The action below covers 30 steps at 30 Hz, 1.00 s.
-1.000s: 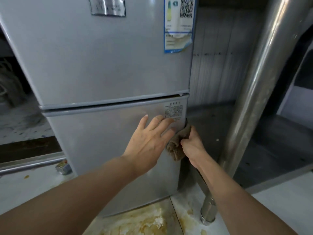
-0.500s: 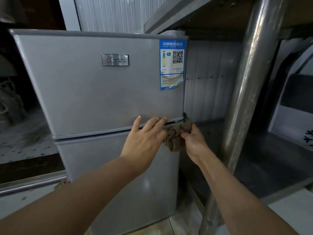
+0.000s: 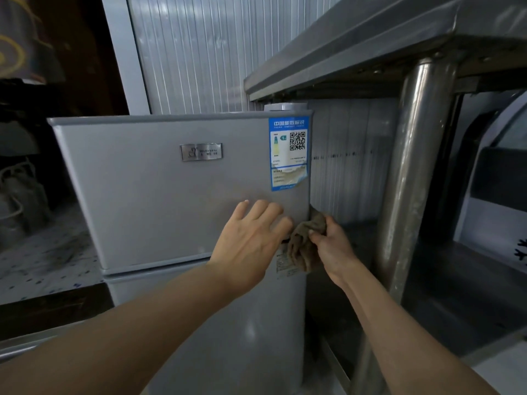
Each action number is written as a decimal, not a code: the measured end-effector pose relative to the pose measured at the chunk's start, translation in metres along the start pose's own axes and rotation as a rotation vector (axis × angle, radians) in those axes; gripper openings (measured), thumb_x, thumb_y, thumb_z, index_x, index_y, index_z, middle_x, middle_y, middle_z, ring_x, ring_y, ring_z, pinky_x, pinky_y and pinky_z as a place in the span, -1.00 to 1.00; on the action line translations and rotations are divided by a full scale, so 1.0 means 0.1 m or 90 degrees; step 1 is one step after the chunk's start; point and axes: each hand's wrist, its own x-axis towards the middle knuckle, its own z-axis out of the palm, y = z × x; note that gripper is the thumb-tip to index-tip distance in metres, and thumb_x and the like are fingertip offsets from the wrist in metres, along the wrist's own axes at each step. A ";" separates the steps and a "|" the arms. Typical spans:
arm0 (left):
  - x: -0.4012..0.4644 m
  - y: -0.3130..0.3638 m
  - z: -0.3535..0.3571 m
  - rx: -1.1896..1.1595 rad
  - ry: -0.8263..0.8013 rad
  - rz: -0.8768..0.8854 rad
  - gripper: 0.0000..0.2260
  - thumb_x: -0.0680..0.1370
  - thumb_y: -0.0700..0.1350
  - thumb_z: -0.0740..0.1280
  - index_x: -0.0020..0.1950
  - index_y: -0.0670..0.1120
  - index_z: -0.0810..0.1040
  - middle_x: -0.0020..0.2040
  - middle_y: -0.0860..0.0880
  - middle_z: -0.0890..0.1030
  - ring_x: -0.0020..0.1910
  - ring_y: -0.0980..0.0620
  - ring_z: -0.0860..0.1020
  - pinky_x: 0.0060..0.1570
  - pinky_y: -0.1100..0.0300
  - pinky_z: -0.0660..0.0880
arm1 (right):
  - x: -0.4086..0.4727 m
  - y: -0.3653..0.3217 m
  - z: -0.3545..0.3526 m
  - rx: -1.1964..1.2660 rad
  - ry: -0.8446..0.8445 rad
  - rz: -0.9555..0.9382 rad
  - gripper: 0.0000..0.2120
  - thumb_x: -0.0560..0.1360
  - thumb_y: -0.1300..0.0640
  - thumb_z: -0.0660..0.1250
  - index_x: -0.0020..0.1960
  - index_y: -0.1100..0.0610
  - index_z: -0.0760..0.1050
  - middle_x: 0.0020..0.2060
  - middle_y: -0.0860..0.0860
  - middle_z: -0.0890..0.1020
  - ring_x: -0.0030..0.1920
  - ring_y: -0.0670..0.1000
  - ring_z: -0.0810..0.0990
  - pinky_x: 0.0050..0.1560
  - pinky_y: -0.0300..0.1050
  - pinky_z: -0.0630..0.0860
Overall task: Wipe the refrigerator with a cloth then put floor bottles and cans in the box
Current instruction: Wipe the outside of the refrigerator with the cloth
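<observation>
One refrigerator [image 3: 159, 195], grey, with two doors — an upper door and a lower door, divided by a horizontal seam. The upper door carries one small metal nameplate [image 3: 201, 151] near its centre and one blue energy label [image 3: 288, 153] with a QR code at its upper right corner; the label's lower edge is peeling. One small printed sticker [image 3: 283, 265] sits at the top right of the lower door, partly covered.

Two hands are in view. The left hand [image 3: 251, 243] lies flat on the upper door near its lower right corner, its fingers straight and spread, holding nothing. The right hand [image 3: 332, 248] has its fingers curled round one brown cloth [image 3: 303, 243], bunched and pressed against the refrigerator's right edge, at about the level of the seam between the doors.

To the right stands one steel desk — its top [image 3: 356, 52] overhangs the refrigerator's right rear corner, and one round steel leg [image 3: 410, 181] runs down beside the right hand. A ribbed white wall panel [image 3: 199, 52] stands behind the refrigerator.
</observation>
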 end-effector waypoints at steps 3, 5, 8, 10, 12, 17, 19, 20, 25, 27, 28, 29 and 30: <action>0.16 -0.02 -0.09 0.024 0.032 0.008 -0.48 0.28 -0.18 0.41 0.22 -0.05 0.41 0.30 -0.13 0.42 0.29 -0.15 0.38 0.29 -0.11 0.30 | 0.01 -0.12 0.01 0.066 -0.017 -0.003 -0.65 0.58 0.36 0.10 0.31 0.14 0.37 0.15 0.13 0.55 0.16 0.06 0.53 0.04 -0.11 0.51; 0.27 -0.04 -0.16 0.039 0.026 0.011 -0.49 0.31 -0.16 0.42 0.24 -0.06 0.39 0.39 -0.15 0.35 0.36 -0.16 0.31 0.34 -0.15 0.23 | 0.04 -0.24 0.02 0.094 -0.018 -0.026 -0.64 0.57 0.39 0.08 0.31 0.15 0.37 0.14 0.13 0.56 0.14 0.05 0.54 0.00 -0.15 0.52; 0.35 -0.12 -0.21 0.049 0.013 -0.002 -0.53 0.41 -0.14 0.33 0.29 -0.06 0.29 0.45 -0.12 0.23 0.42 -0.13 0.18 0.40 -0.16 0.07 | 0.08 -0.41 0.04 0.125 -0.026 -0.062 -0.64 0.57 0.40 0.07 0.32 0.17 0.35 0.15 0.14 0.55 0.12 0.02 0.55 -0.01 -0.17 0.53; 0.37 -0.20 -0.21 0.059 0.004 0.004 -0.51 0.44 -0.14 0.31 0.33 -0.07 0.24 0.47 -0.10 0.18 0.43 -0.12 0.15 0.41 -0.17 0.02 | 0.10 -0.49 0.05 0.143 -0.037 -0.074 -0.64 0.57 0.39 0.07 0.32 0.17 0.35 0.16 0.13 0.55 0.13 0.02 0.56 0.01 -0.16 0.54; 0.37 -0.26 -0.25 0.066 -0.002 0.020 -0.51 0.44 -0.15 0.30 0.33 -0.07 0.22 0.48 -0.08 0.17 0.43 -0.10 0.15 0.41 -0.17 0.00 | 0.12 -0.58 0.05 0.164 -0.041 -0.085 -0.63 0.57 0.41 0.06 0.32 0.18 0.35 0.16 0.14 0.55 0.13 0.03 0.56 0.05 -0.15 0.54; 0.45 -0.37 -0.41 0.073 0.026 0.008 -0.45 0.43 -0.15 0.33 0.35 -0.05 0.18 0.46 -0.07 0.21 0.43 -0.10 0.16 0.41 -0.16 0.01 | 0.18 -0.81 0.04 0.184 -0.055 -0.090 -0.65 0.57 0.40 0.05 0.29 0.18 0.36 0.13 0.12 0.57 0.11 0.03 0.57 0.05 -0.14 0.55; 0.51 -0.42 -0.48 0.080 0.038 -0.010 -0.42 0.41 -0.15 0.35 0.36 -0.04 0.19 0.46 -0.06 0.20 0.44 -0.10 0.13 0.41 -0.16 -0.01 | 0.21 -0.90 0.04 0.160 -0.048 -0.090 -0.67 0.57 0.39 0.06 0.28 0.18 0.37 0.12 0.12 0.57 0.10 0.02 0.58 0.02 -0.15 0.55; 0.54 -0.45 -0.52 0.080 0.042 -0.019 -0.42 0.40 -0.15 0.36 0.36 -0.03 0.19 0.46 -0.06 0.19 0.44 -0.10 0.11 0.41 -0.15 -0.02 | 0.23 -0.95 0.04 0.149 -0.036 -0.089 -0.67 0.57 0.39 0.07 0.28 0.20 0.37 0.12 0.14 0.57 0.10 0.04 0.58 0.03 -0.13 0.54; 0.59 -0.56 -0.62 0.085 0.054 -0.035 -0.40 0.40 -0.15 0.33 0.35 -0.03 0.13 0.48 -0.06 0.11 0.46 -0.09 0.04 0.42 -0.14 -0.03 | 0.34 -1.20 0.07 0.057 0.008 -0.095 -0.71 0.58 0.34 0.11 0.26 0.16 0.39 0.11 0.12 0.59 0.10 0.06 0.57 0.11 0.03 0.53; 0.59 -0.57 -0.63 0.082 0.051 -0.038 -0.38 0.41 -0.13 0.34 0.36 -0.02 0.10 0.49 -0.07 0.08 0.47 -0.09 0.03 0.42 -0.14 -0.06 | 0.36 -1.28 0.09 0.013 0.025 -0.101 -0.72 0.58 0.30 0.13 0.25 0.10 0.39 0.07 0.06 0.59 0.07 0.03 0.58 0.07 0.02 0.54; 0.58 -0.57 -0.63 0.082 0.049 -0.037 -0.38 0.41 -0.13 0.34 0.37 -0.02 0.08 0.50 -0.07 0.07 0.47 -0.09 0.01 0.42 -0.15 -0.07 | 0.36 -1.32 0.11 0.003 0.029 -0.109 -0.74 0.58 0.28 0.14 0.23 0.07 0.39 0.04 0.04 0.59 0.03 0.00 0.58 0.01 -0.02 0.55; 0.58 -0.57 -0.63 0.081 0.048 -0.037 -0.38 0.41 -0.14 0.35 0.36 -0.02 0.08 0.50 -0.08 0.06 0.48 -0.09 0.00 0.42 -0.15 -0.08 | 0.37 -1.36 0.13 -0.006 0.039 -0.119 -0.76 0.58 0.27 0.14 0.20 0.04 0.39 0.01 0.02 0.58 0.00 -0.03 0.58 -0.05 -0.07 0.55; 0.57 -0.57 -0.64 0.079 0.048 -0.037 -0.38 0.40 -0.14 0.35 0.36 -0.02 0.09 0.50 -0.08 0.06 0.47 -0.10 0.00 0.42 -0.16 -0.07 | 0.37 -1.40 0.16 -0.014 0.054 -0.129 -0.76 0.58 0.27 0.14 0.18 0.02 0.39 -0.01 0.01 0.58 -0.03 -0.04 0.58 -0.10 -0.10 0.54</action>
